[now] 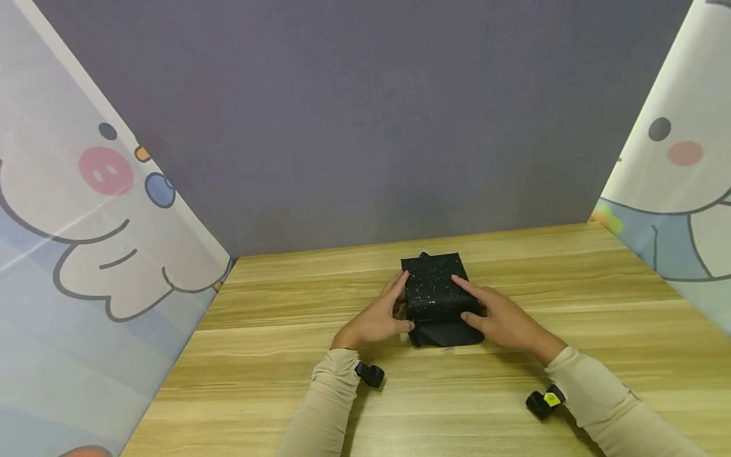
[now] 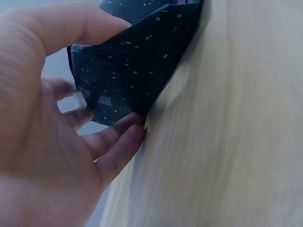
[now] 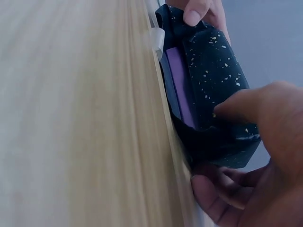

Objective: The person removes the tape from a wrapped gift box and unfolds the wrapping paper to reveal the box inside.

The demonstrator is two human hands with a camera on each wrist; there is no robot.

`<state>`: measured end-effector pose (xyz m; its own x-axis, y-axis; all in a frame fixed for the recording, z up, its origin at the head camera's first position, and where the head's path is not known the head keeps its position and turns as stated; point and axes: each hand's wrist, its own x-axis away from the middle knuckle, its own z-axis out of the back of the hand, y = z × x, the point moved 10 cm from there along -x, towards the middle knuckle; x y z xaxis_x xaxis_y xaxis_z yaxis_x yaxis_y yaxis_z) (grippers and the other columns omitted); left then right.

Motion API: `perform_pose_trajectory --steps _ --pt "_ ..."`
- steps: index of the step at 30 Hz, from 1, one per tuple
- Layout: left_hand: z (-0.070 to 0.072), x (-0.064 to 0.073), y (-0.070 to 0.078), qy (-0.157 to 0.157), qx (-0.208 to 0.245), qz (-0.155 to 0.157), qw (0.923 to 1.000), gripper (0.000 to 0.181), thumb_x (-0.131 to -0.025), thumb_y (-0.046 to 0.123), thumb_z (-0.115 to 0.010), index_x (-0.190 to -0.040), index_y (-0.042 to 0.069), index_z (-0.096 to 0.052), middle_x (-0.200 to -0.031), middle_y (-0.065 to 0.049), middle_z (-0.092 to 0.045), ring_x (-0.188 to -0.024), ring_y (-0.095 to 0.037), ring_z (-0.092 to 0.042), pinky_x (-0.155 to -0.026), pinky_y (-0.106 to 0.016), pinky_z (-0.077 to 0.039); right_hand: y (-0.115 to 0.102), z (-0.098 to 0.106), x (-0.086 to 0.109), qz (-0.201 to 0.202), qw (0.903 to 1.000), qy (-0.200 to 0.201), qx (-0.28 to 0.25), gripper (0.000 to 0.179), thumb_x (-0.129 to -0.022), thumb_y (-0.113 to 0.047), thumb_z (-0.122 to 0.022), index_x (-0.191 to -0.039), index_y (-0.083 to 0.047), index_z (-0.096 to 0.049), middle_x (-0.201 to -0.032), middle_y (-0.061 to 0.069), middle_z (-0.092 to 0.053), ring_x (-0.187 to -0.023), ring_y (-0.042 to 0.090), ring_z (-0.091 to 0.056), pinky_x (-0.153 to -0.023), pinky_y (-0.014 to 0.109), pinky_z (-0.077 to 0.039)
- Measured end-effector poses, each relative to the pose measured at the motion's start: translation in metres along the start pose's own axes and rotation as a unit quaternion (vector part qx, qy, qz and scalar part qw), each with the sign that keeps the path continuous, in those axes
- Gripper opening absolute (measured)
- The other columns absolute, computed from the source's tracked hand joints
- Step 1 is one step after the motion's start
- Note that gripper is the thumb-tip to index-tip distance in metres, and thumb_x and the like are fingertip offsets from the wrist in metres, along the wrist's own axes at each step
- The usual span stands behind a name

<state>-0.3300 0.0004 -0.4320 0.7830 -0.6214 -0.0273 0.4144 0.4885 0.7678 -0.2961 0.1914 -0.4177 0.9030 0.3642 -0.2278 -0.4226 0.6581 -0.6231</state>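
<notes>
Head view: the left hand and the right hand hold opposite sides of a black, box-shaped parcel with pale specks, fingers bent round it, on the yellow-brown, striped wooden table.

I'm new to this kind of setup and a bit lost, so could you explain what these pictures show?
There's no machine here, just a person's bare left hand and right hand. The widest picture comes from a camera on the head, looking forward and down; the other two come from the wrist cameras, one per hand. On the table lies a black, speckled bundle. The right wrist picture shows a purple thing inside, through an opening. Both hands hold the bundle, one at each side.
</notes>
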Motion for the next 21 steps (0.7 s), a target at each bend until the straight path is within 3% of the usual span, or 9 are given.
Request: perform_pose_trajectory --steps 2,6,10,15,21 --pt "0.0 0.0 -0.001 0.001 0.001 0.006 1.0 0.103 -0.091 0.016 -0.072 -0.161 0.035 0.001 -0.167 0.007 0.004 -0.151 -0.018 -0.006 -0.115 -0.05 -0.028 0.002 0.002 0.0 0.005 0.9999 0.009 -0.006 0.072 -0.097 -0.015 -0.069 -0.159 -0.018 -0.033 -0.132 0.021 -0.056 -0.094 0.029 -0.062 -0.08 0.047 -0.051" --pt "0.0 0.0 -0.006 0.003 0.003 0.022 0.9998 0.102 -0.091 0.02 -0.073 -0.16 0.041 0.0 -0.168 0.002 -0.002 -0.151 -0.022 -0.013 -0.114 -0.054 -0.027 0.009 0.006 -0.003 -0.004 0.9994 0.018 -0.029 0.068 -0.097 -0.016 -0.069 -0.157 -0.017 -0.038 -0.153 0.02 -0.041 -0.123 0.045 -0.054 -0.093 0.059 -0.048" --pt "0.0 0.0 -0.008 0.006 0.027 0.021 0.9994 0.099 -0.092 0.023 -0.073 -0.16 0.042 -0.005 -0.167 0.001 -0.008 -0.147 -0.026 -0.026 -0.112 -0.052 -0.032 0.016 0.009 -0.004 -0.009 0.9989 0.023 -0.04 0.067 -0.095 -0.017 -0.071 -0.155 -0.018 -0.041 -0.151 0.019 -0.043 -0.119 0.042 -0.056 -0.089 0.056 -0.051" --pt "0.001 -0.001 -0.005 0.022 0.066 0.01 0.9975 0.083 -0.094 0.03 -0.071 -0.159 0.04 -0.02 -0.167 0.0 -0.003 -0.14 -0.028 -0.04 -0.109 -0.047 -0.038 0.019 0.009 -0.003 -0.008 0.9986 0.022 -0.047 0.064 -0.097 -0.025 -0.07 -0.154 -0.019 -0.041 -0.15 0.018 -0.045 -0.118 0.039 -0.057 -0.087 0.055 -0.051" --pt "0.001 -0.001 -0.001 0.036 0.034 0.009 0.9987 0.069 -0.096 0.028 -0.067 -0.155 0.041 -0.033 -0.166 0.002 0.001 -0.133 -0.023 -0.046 -0.106 -0.046 -0.042 0.019 0.012 -0.001 -0.007 0.9985 0.015 -0.053 0.062 -0.1 -0.035 -0.065 -0.154 -0.017 -0.04 -0.152 0.017 -0.042 -0.119 0.039 -0.056 -0.087 0.054 -0.051"
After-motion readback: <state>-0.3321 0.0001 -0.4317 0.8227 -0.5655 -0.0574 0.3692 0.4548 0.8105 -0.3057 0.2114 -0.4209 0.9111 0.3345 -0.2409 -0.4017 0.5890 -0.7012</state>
